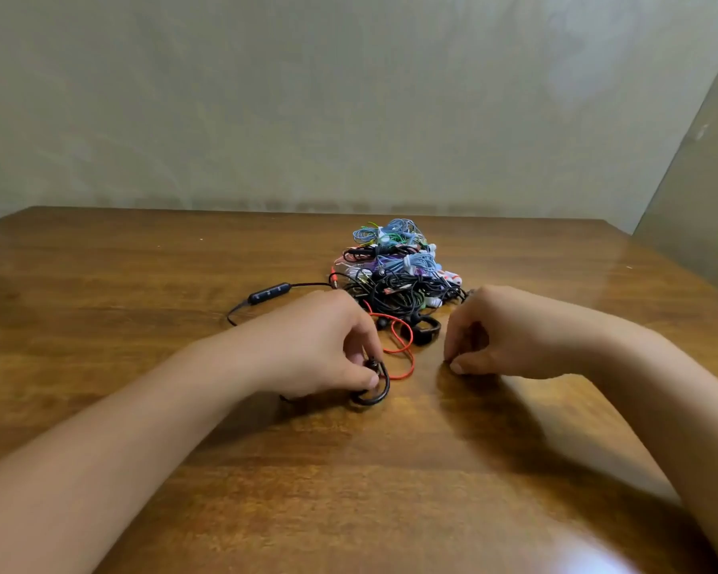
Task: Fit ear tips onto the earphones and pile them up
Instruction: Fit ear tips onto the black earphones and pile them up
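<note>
1. Earphone point(374, 381) is sitting just in front of the pile point(398, 267), on the table point(142, 263), its black ear hook curving out below the left hand point(316, 345).
2. Left thumb and fingers point(367, 381) are pinching the earphone at its bud end, which is poking up between them; whether a tip is already on it is too small to tell.
3. Right hand point(498, 331) is resting to the right of the earphone, apart from it, fingertips point(457, 367) curled down onto the table as if pinching something tiny; I cannot tell whether a tip is in them.
4. Pile is already holding many coiled sets, so much of the job is looking done.
5. Red cable point(403, 345) and a second black hook point(425, 331) are lying loose between pile and hands, with an inline remote point(269, 292) trailing left of the pile; these are likely waiting their turn.
</note>
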